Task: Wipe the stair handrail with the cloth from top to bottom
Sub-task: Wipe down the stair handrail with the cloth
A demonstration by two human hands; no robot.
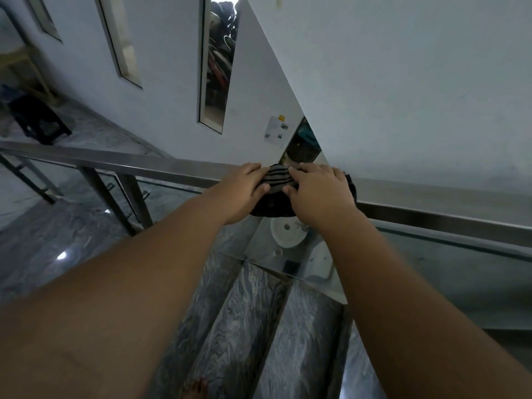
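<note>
Metal handrail [121, 161] runs across from the left, glass panel [431, 263] under it. Left hand [244, 191] presses down on the striped cloth [277, 180], fingers curled over it on the rail. Right hand [319, 191] just beside, clamping the same cloth, which drapes over the rail between them. Marble steps [239, 326] below.

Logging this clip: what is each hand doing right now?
Left hand: pressing the striped cloth onto the handrail.
Right hand: also pressing the cloth.
</note>
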